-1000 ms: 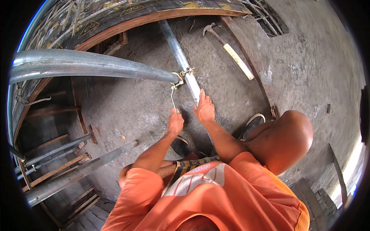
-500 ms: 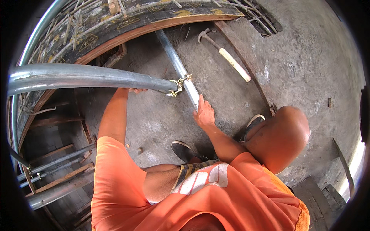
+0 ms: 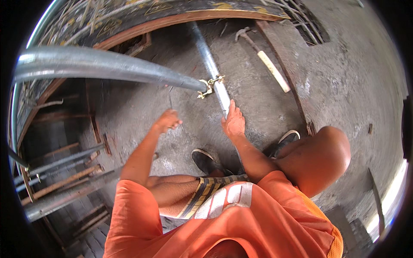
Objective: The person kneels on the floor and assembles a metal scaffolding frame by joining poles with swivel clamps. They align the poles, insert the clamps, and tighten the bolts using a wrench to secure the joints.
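Observation:
A thick galvanized steel pipe point(image 3: 107, 66) runs in from the left and meets a second steel pipe point(image 3: 205, 53) at a brass-coloured pipe clamp point(image 3: 207, 88). My right hand point(image 3: 234, 121) rests on the near end of that second pipe, fingers stretched along it. Left of the clamp and apart from both pipes, my left hand point(image 3: 167, 122) is closed round a thin, dark, rod-like metal tool point(image 3: 171, 98). Blur hides the tool's exact kind, and the thick pipe covers what lies behind it.
A claw hammer point(image 3: 272, 69) with a pale handle lies beside a wooden strip point(image 3: 284, 64) on the concrete floor point(image 3: 344, 86). Curved formwork point(image 3: 180, 18) with rebar spans the far side. At left, an opening holds pipes and timber point(image 3: 64, 182). My feet stand near the pipe's end.
My left hand has come out from behind the thick pipe toward me, holding the thin tool. My right hand stays on the second pipe. The whole view has shifted slightly.

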Motion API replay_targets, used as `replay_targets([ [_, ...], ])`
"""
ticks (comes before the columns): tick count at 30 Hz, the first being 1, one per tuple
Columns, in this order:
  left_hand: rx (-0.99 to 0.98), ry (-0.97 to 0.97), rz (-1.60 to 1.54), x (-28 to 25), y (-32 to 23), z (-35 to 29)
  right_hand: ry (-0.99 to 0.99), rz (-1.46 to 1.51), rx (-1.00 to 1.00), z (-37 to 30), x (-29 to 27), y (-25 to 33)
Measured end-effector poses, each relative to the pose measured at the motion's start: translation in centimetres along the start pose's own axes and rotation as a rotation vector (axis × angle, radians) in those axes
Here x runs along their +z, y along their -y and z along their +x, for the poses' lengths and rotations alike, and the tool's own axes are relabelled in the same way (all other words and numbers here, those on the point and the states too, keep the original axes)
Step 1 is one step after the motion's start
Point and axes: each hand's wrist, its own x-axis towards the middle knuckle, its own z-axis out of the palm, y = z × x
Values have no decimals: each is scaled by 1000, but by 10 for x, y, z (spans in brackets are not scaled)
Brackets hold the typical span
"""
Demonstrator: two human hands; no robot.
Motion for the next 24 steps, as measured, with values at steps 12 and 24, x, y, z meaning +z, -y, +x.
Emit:
replay_targets([
  [12,297,-321,106,163,61,3,-1,29,-7,2,6,-4],
  [24,198,-163,-44,193,58,9,-14,14,-14,1,9,-6],
])
